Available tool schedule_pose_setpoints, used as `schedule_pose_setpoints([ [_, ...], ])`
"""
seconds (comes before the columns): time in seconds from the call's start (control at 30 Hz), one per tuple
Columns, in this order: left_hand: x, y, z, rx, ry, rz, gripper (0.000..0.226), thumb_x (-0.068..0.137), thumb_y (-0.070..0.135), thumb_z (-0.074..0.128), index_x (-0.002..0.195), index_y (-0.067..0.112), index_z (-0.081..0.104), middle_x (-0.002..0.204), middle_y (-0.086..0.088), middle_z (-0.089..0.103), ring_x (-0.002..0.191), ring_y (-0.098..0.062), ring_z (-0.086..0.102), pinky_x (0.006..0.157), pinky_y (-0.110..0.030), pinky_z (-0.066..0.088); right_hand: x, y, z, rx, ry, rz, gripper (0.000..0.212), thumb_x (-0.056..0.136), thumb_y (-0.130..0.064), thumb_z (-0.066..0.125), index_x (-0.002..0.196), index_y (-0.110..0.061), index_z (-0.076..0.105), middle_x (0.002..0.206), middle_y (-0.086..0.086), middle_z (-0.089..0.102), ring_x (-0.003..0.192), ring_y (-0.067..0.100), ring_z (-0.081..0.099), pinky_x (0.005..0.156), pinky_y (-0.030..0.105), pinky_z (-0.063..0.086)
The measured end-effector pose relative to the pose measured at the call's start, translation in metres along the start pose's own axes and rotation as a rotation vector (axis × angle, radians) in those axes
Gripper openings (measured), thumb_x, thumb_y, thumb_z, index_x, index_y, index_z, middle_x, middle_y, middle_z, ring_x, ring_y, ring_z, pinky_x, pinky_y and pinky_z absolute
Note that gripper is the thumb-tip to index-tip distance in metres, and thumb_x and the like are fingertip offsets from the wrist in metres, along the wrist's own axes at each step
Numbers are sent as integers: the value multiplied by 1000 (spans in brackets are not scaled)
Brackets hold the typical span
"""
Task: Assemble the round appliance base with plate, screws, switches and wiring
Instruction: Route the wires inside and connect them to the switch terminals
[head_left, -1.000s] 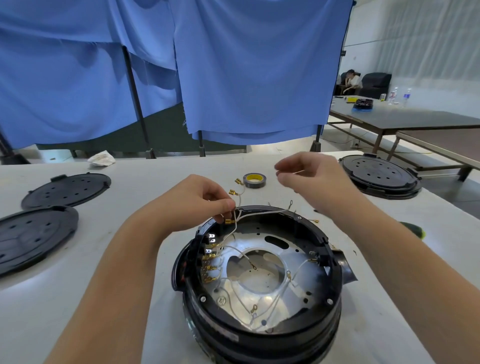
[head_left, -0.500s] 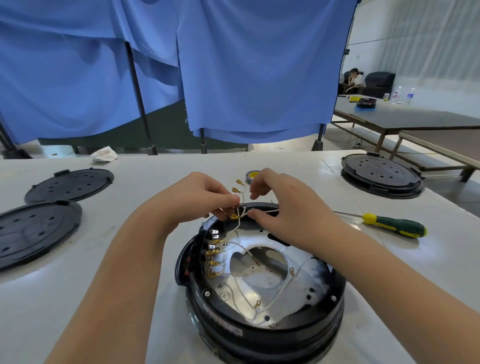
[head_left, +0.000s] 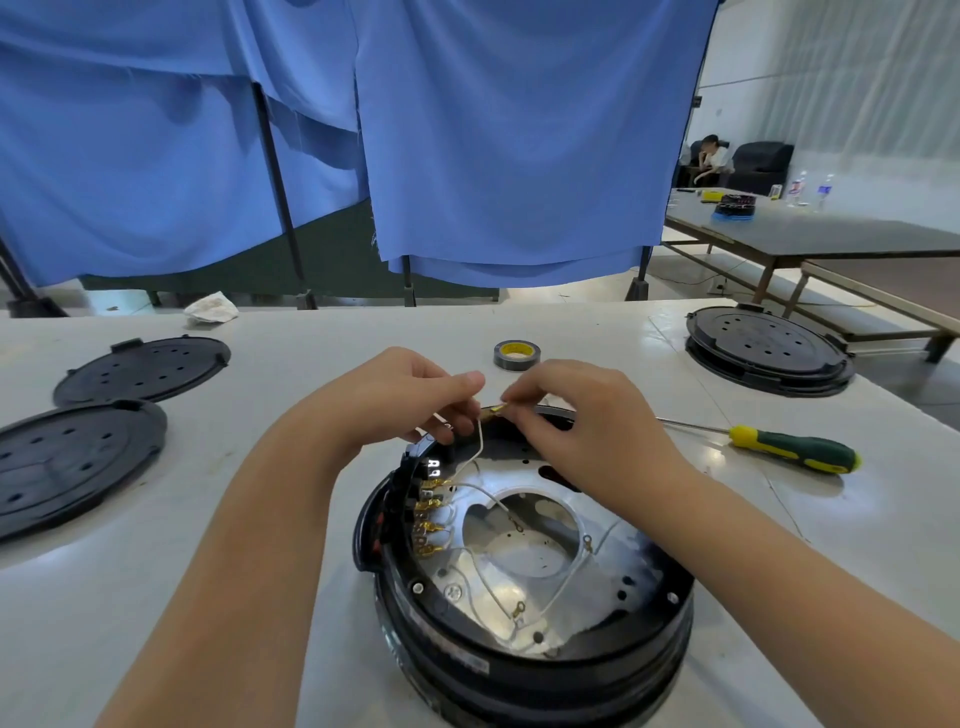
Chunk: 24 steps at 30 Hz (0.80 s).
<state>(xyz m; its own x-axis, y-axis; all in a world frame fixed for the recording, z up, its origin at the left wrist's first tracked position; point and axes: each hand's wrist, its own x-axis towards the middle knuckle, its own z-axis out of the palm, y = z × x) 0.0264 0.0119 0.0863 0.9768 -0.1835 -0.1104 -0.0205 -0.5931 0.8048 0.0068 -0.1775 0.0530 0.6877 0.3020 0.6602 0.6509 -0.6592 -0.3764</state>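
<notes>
1. Head view: I see the round black plastic appliance base (head_left: 524, 670) sitting open side up on the white table (head_left: 156, 597), nearest me, with a shiny silver metal plate (head_left: 524, 561) inside it.
2. My left hand (head_left: 400, 400) is above the base's far rim, thumb and fingers curled and pinching a thin white wire (head_left: 480, 441) that loops down into the base.
3. My right hand (head_left: 582, 415) is just beside the left, over the same far rim, fingertips pinching a small brass terminal (head_left: 496, 410) at the wire's end.
4. A row of brass connectors (head_left: 428, 514) lines the base's inner left wall; more white leads with ring lugs lie loose on the plate.
5. A roll of dark tape with a yellow core (head_left: 516, 355) lies beyond the base, past my hands.
6. A green-and-yellow-handled screwdriver (head_left: 789, 449) lies right of the base.
7. Two flat black perforated round covers (head_left: 78, 462) lie left of the base; another black round unit (head_left: 769, 348) stands far right of it.
</notes>
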Motion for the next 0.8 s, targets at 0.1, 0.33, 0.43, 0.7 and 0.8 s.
schedule_pose_setpoints([
  [0.1,0,-2,-4,32,81,25,31,90,50,61,84,22,74,77,14,75,66,2,68,68,-24,48,5,2,-6,226,3,209,5,84,-20,70,83,-25,71,77,-15,69,78,0,63,75,11,48],
  [0.33,-8,3,-4,0,-95,136,19,79,43,75,90,28,75,83,11,76,79,-2,70,71,-21,49,17,1,-14,550,-132,503,11,81,-20,74,72,-25,71,65,-9,72,57,0,64,56,7,44],
  [0.43,-9,3,-3,-4,-122,150,13,83,36,73,87,24,76,82,6,76,76,-3,70,69,-19,48,17,1,-14,592,-188,562,7,81,-19,74,75,-22,72,69,-4,74,56,2,64,55,9,46],
  [0.7,-3,-6,-6,40,-129,95,12,87,33,69,85,23,75,79,8,75,72,-3,69,70,-24,50,19,2,-6,587,-229,674,15,87,-28,68,80,-15,71,68,-4,73,54,1,61,56,13,51],
  [0.8,1,-18,-18,121,-63,-1,20,89,39,65,83,22,74,78,10,75,71,-3,70,64,-22,49,19,2,-4,576,-344,743,16,86,-25,69,78,-12,70,65,-2,71,52,3,59,51,14,49],
])
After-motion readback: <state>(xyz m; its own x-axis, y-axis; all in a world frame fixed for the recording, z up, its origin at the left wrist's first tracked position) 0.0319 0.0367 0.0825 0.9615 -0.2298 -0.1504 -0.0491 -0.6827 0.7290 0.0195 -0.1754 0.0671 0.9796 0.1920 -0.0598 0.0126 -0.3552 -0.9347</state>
